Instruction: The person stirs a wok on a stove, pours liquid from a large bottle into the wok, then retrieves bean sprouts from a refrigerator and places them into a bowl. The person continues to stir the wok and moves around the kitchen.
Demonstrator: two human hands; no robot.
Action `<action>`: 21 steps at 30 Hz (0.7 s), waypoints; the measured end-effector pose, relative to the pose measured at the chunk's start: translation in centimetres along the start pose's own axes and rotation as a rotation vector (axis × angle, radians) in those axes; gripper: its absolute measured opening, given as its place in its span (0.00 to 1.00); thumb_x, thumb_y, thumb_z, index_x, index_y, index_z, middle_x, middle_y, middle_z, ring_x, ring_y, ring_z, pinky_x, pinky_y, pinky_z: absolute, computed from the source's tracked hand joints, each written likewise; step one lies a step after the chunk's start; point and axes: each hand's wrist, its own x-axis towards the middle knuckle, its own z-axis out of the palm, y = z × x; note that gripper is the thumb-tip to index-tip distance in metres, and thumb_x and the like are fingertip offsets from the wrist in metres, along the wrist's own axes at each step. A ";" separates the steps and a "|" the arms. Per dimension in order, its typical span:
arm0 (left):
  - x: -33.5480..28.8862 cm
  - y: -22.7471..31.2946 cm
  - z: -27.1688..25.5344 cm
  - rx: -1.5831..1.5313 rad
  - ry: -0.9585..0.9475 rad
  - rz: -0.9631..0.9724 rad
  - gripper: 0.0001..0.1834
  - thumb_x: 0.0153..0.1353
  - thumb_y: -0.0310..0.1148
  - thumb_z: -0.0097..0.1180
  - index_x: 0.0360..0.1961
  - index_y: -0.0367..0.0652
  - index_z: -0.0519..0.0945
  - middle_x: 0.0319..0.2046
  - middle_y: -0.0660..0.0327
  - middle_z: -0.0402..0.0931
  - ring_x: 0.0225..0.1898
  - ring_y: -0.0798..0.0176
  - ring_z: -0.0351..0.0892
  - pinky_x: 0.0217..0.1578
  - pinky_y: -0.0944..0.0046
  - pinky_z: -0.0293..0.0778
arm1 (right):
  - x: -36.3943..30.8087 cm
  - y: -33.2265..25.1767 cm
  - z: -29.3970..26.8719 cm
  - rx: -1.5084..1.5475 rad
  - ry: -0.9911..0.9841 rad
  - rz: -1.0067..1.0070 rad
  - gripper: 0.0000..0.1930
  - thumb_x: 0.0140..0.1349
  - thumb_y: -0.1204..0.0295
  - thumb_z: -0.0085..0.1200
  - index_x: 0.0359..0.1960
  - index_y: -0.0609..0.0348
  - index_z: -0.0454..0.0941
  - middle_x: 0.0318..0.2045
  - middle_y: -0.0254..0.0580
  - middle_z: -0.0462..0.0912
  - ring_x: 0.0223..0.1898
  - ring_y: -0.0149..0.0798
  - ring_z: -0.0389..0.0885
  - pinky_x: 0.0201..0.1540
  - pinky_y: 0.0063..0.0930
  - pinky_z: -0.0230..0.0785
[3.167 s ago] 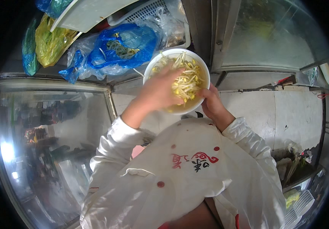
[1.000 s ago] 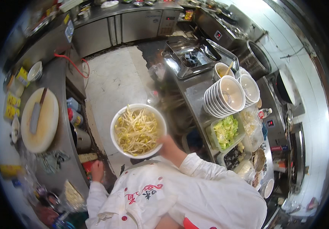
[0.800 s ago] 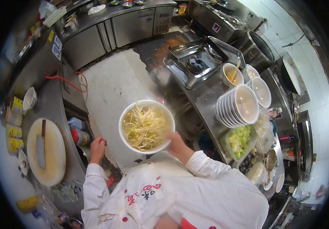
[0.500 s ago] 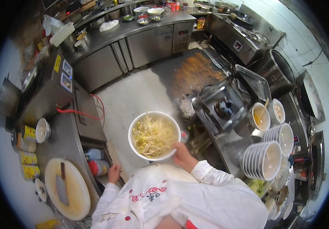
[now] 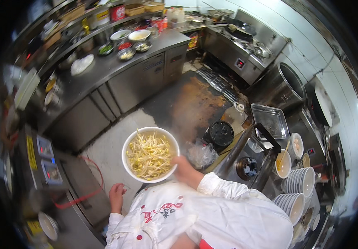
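In front of my body is a white bowl heaped with yellow-headed bean sprouts. My right hand is closed on the bowl's right rim and holds it above the floor. Its fingers are partly hidden behind the bowl. To the lower left of the bowl, apart from it, hangs my left hand, its fingers loosely bent and somewhat apart, with no object visible in it.
On my right are a black-framed burner, stacked bowls and a tall steel pot. A plastic bag and a black bucket stand low beside it. Steel counters line the back; a red hose hangs at left.
My view has turned to the right. The bowl of sprouts, still in my right hand, appears farther left. My left hand has come up slightly and its fingers have loosened.
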 end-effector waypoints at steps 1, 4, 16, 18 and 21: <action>3.8 2.7 0.5 0.011 -0.044 0.033 0.12 0.68 0.34 0.50 0.44 0.35 0.78 0.38 0.59 0.80 0.32 0.67 0.80 0.34 0.69 0.76 | 2.4 -1.2 0.7 0.030 0.058 -0.022 0.28 0.51 0.75 0.48 0.59 0.64 0.66 0.52 0.49 0.78 0.50 0.43 0.81 0.52 0.40 0.78; 15.0 10.5 2.6 0.029 -0.212 0.095 0.12 0.68 0.34 0.50 0.44 0.35 0.78 0.38 0.59 0.81 0.32 0.67 0.80 0.36 0.68 0.77 | 7.9 -5.5 1.6 0.048 0.112 -0.141 0.27 0.51 0.75 0.48 0.57 0.67 0.67 0.52 0.51 0.78 0.50 0.44 0.81 0.52 0.40 0.78; 41.4 33.5 26.8 -0.062 -0.894 -0.203 0.22 0.66 0.34 0.48 0.59 0.36 0.69 0.48 0.55 0.78 0.41 0.60 0.83 0.37 0.60 0.83 | 27.3 -21.8 -5.9 -0.075 0.450 -0.336 0.30 0.49 0.77 0.46 0.59 0.71 0.67 0.55 0.53 0.77 0.56 0.47 0.77 0.61 0.38 0.68; 45.0 35.5 30.5 -0.026 -0.896 -0.229 0.23 0.65 0.31 0.49 0.60 0.35 0.68 0.48 0.53 0.78 0.43 0.58 0.83 0.36 0.59 0.84 | 31.1 -25.9 -7.4 0.016 0.378 -0.343 0.31 0.48 0.78 0.46 0.59 0.71 0.67 0.54 0.52 0.78 0.55 0.47 0.78 0.60 0.37 0.69; 50.2 38.2 36.2 -0.097 -0.845 -0.279 0.24 0.58 0.25 0.48 0.57 0.29 0.70 0.45 0.49 0.80 0.39 0.57 0.85 0.33 0.58 0.85 | 36.7 -33.0 -8.6 -0.031 0.312 -0.334 0.29 0.54 0.77 0.48 0.61 0.69 0.65 0.55 0.52 0.77 0.53 0.46 0.79 0.58 0.37 0.71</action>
